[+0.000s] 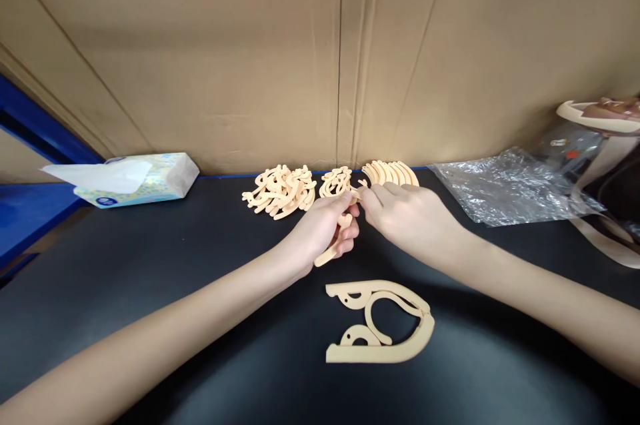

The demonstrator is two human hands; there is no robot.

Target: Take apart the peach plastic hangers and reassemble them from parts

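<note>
My left hand [327, 225] is closed around a curved beige plastic hanger piece [331, 250], one end of which sticks out below the palm. The fingers of my right hand [400, 211] pinch at the upper end of the pieces, meeting my left fingertips; what exactly lies between them is mostly hidden. Nearer to me on the black table lies a folded beige hanger [423, 338] with hook-shaped parts inside its two arms. Just beyond my hands are a large heap of loose curved pieces [280, 191], a smaller heap of pieces [336, 179] and a row of hanger arms [393, 173].
A tissue pack [170, 178] stands at the back left, with a tissue pulled out. Crumpled clear plastic [505, 188] and a pale strap [607, 238] lie at the right. A cardboard wall [250, 65] closes off the back of the black table [210, 331].
</note>
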